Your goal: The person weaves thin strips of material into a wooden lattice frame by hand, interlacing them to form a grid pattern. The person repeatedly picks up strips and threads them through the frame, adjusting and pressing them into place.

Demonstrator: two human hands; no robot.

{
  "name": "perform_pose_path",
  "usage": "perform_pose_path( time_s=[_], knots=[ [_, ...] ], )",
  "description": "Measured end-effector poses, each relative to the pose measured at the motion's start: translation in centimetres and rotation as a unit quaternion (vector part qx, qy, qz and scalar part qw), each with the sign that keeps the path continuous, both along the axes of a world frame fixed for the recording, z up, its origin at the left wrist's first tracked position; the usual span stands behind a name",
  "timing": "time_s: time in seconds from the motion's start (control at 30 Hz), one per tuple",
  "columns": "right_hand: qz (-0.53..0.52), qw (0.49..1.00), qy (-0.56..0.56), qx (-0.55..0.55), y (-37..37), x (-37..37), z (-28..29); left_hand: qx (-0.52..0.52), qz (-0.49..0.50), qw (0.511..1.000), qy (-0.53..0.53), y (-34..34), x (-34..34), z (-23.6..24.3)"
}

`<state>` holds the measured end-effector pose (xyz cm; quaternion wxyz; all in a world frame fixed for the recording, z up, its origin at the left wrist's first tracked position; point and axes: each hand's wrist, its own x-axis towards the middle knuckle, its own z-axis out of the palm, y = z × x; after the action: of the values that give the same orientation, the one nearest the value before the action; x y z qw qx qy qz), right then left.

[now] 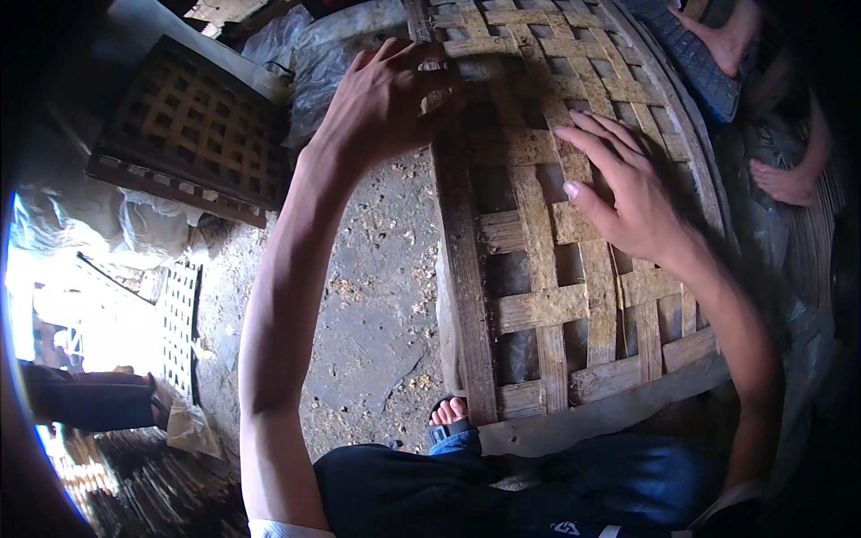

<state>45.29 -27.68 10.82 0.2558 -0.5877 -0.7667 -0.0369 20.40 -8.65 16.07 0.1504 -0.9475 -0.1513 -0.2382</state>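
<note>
A woven lattice tray of pale slats [556, 300] in a weathered wooden frame [465, 296] lies lengthwise before me. My left hand [384, 103] is at the far part of its left rail, fingers bent over the edge with their tips partly in shadow. My right hand [619, 193] rests on the slats right of centre, palm down, fingers apart and slightly curved. Translucent grey sheeting shows through the gaps and along the near edge.
Dark lattice panels [184, 125] lie on crumpled plastic [108, 229] at upper left; a pale perforated panel [179, 327] stands below. Other people's bare feet [780, 179] show at right, beside a blue mat. My sandalled foot [447, 421] is on the speckled floor [363, 314]. Dark-clothed legs [90, 394] are at left.
</note>
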Motion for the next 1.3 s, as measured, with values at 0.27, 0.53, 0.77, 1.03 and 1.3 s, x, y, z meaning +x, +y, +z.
perform_pose_path(
  time_s=[0.27, 0.53, 0.77, 1.03, 1.3],
  knots=[
    [0.001, 1.0, 0.018, -0.002, 0.1, -0.2, -0.3, -0.048, -0.06, 0.997, -0.013, 0.0, 0.1, 0.1],
    [0.0, 1.0, 0.006, 0.0, 0.2, 0.1, -0.5, -0.054, -0.084, 0.994, 0.037, -0.9, 0.1, 1.0],
    [-0.001, 1.0, 0.011, -0.005, 0.2, 0.0, -0.5, -0.015, -0.055, 0.997, 0.05, -1.2, -0.2, 1.0],
    [-0.008, 1.0, 0.009, -0.006, 0.1, -0.1, -0.4, 0.0, -0.046, 0.998, 0.042, -1.0, 0.1, 1.0],
    [-0.024, 0.999, 0.012, -0.038, -0.2, -0.4, 0.3, -0.025, -0.059, 0.998, 0.021, -0.9, 1.2, 0.7]
  ],
)
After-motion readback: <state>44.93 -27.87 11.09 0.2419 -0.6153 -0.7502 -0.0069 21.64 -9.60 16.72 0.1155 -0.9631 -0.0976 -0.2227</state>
